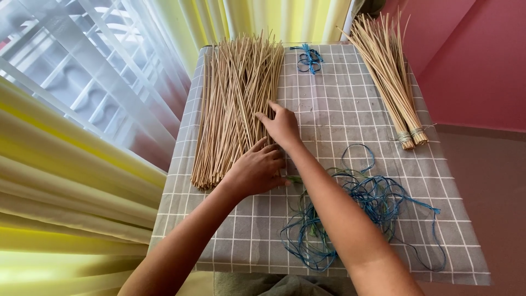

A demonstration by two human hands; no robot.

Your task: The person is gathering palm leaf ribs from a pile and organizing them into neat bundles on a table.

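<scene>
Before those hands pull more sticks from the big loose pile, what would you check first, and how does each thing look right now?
1. Both hands on the pile: ok. The left hand and right hand rest on the right edge of the loose sticks.
2. Sticks actually gripped: cannot tell; the fingers lie flat and hide what is under them.
3. Pile tidy: ok, sticks lie roughly parallel.
4. Tying string within reach: ok, but the blue string is tangled.
5. Finished bundles out of the way: ok, at the far right edge of the checked cloth.
</scene>
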